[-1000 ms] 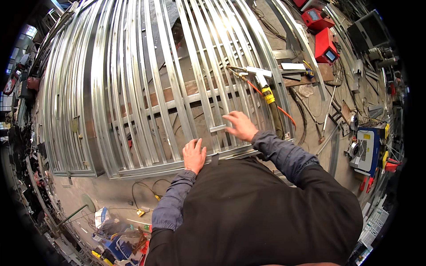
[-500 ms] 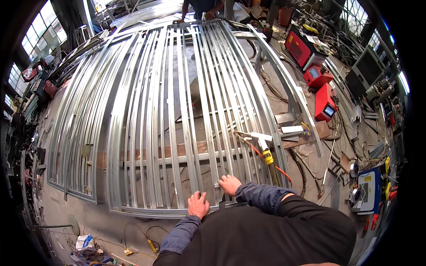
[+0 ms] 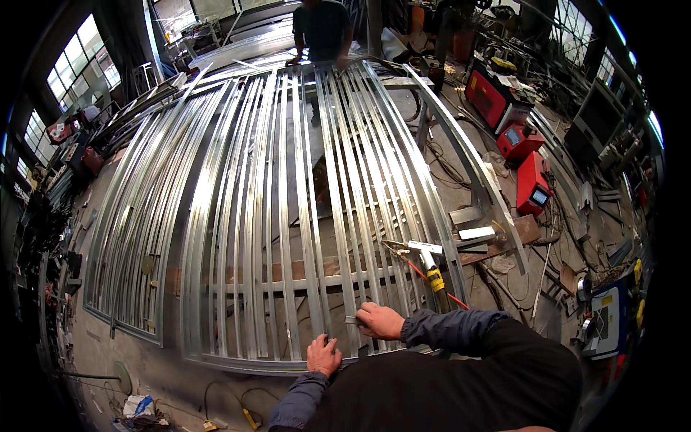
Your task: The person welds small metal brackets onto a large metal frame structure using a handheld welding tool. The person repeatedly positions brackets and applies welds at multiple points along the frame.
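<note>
A large metal frame with many upright bars (image 3: 245, 364) lies before me. At its near edge my left hand (image 3: 324, 355) rests over a bar, its thumb and fingers drawn together at a small dark thing too small to name. To the right, my right hand (image 3: 381, 321) is just above the bars, with its fingers closed on a short, small metal piece (image 3: 352, 320). Further right, a torch-like tool with a yellow-banded handle (image 3: 435, 279) and a white head lies on the bars, an orange-red cable running from it.
A person (image 3: 322, 32) stands at the frame's far end, hands near its edge. A second barred frame (image 3: 122, 330) lies at the left. Red machines (image 3: 533, 183), cables and metal offcuts are on the floor at the right. A yellow-ended tool (image 3: 250, 420) lies near the bottom.
The view has tipped upward, showing more of the person at the far end. My right hand has turned, with its fingers now curled more around the small metal piece; my left hand stays by the same bar.
</note>
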